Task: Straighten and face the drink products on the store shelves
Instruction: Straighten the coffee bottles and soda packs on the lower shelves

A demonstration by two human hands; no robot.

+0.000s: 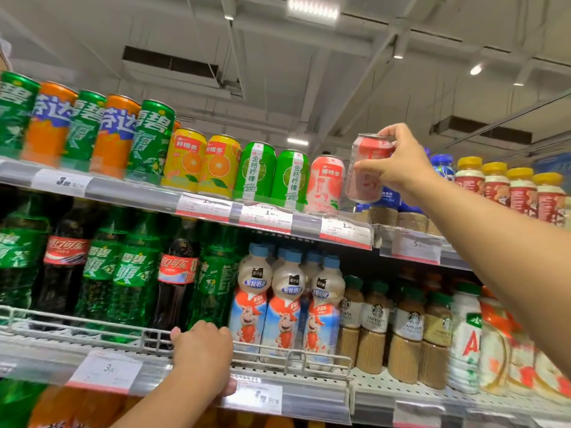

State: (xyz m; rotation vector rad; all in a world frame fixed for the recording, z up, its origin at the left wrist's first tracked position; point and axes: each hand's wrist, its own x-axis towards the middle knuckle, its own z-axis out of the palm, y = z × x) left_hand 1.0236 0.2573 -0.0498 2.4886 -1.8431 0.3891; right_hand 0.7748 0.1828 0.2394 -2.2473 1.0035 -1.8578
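Shelf (197,199) price tags (265,215) too blurred

Glossy metal pink can (367,168)

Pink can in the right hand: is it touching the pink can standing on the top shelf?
Apart. The head view shows the held pink can, gripped by the right hand, with a shelf-background gap before the standing pink can.
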